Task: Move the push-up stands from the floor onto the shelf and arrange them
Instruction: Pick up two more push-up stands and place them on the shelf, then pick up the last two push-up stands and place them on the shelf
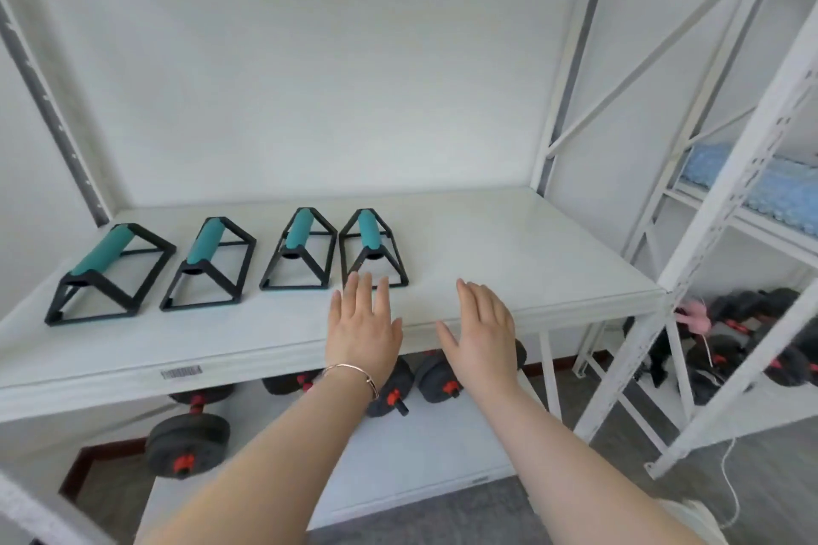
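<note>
Several push-up stands with black frames and teal foam grips stand in a row on the white shelf [509, 252]. The leftmost push-up stand [108, 274] sits near the shelf's left end. The rightmost push-up stand [371, 246] is near the middle. My left hand [363, 327], with a thin bracelet at the wrist, hovers flat just in front of that rightmost stand, fingers apart, holding nothing. My right hand [480, 334] is open beside it, over the shelf's front edge, also holding nothing.
Black dumbbells [188, 438] with red collars lie on the lower shelf beneath. A second white rack [726, 208] stands to the right, holding a blue mat [761, 186] and more dark weights [752, 350]. A white cord trails on the grey floor at the right.
</note>
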Tool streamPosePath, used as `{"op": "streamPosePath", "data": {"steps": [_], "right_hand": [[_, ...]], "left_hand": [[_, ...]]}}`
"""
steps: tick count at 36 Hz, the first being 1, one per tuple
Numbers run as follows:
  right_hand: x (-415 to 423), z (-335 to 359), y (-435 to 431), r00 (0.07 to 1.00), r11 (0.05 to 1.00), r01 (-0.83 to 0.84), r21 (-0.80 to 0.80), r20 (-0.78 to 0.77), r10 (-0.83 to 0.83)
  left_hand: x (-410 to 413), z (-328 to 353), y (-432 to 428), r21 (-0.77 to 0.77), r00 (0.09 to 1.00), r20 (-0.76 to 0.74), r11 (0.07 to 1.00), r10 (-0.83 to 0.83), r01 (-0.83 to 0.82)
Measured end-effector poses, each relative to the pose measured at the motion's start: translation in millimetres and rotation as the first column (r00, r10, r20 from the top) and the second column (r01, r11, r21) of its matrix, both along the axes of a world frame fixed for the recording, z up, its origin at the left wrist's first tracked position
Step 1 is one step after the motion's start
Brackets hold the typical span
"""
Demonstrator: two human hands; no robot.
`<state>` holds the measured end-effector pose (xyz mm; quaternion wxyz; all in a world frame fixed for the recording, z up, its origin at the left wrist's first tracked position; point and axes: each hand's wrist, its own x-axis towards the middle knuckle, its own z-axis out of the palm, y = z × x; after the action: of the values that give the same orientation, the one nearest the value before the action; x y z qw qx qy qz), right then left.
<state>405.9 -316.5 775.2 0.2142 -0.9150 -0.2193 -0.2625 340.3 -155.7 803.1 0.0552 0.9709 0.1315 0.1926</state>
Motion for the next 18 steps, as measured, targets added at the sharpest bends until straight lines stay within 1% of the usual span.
{"op": "streamPosePath", "data": {"steps": [4,7,8,10,12,15,18], "right_hand": [[-27.9,-25.6,-46.7,1.000,1.000,-0.019,-0.020,-0.020,0.018],[-49.7,-56.8,-80.1,0.995,0.999,-0.031,-0.041,-0.093,0.027],[-57.2,-69.4,-91.0,0.992,0.998,-0.027,-0.052,-0.124,0.020],[-73.8,-96.2,-112.1,0.980,0.998,-0.014,-0.066,-0.197,0.001],[-91.4,-122.8,-131.2,0.962,0.997,0.011,-0.070,-0.270,-0.030],[-118.6,-163.5,-155.4,0.914,0.992,0.053,-0.115,-0.394,-0.095],[-135.6,-204.9,-170.3,0.859,0.982,0.094,-0.166,-0.486,-0.164]], "left_hand": [[-31.4,-31.5,-47.3,0.041,0.997,-0.068,0.998,-0.041,0.044],[-56.4,-63.2,-78.4,0.020,0.994,-0.105,0.999,-0.042,0.044],[-64.3,-74.5,-88.0,0.004,0.988,-0.147,0.999,-0.042,0.044],[-79.5,-99.4,-105.4,-0.025,0.958,-0.284,0.999,-0.047,0.041],[-93.9,-125.8,-117.8,-0.050,0.919,-0.391,0.998,-0.053,0.036],[-115.6,-167.9,-131.4,-0.115,0.859,-0.508,0.993,-0.058,-0.001],[-129.0,-208.6,-137.2,-0.159,0.799,-0.598,0.986,-0.059,-0.046]]}}
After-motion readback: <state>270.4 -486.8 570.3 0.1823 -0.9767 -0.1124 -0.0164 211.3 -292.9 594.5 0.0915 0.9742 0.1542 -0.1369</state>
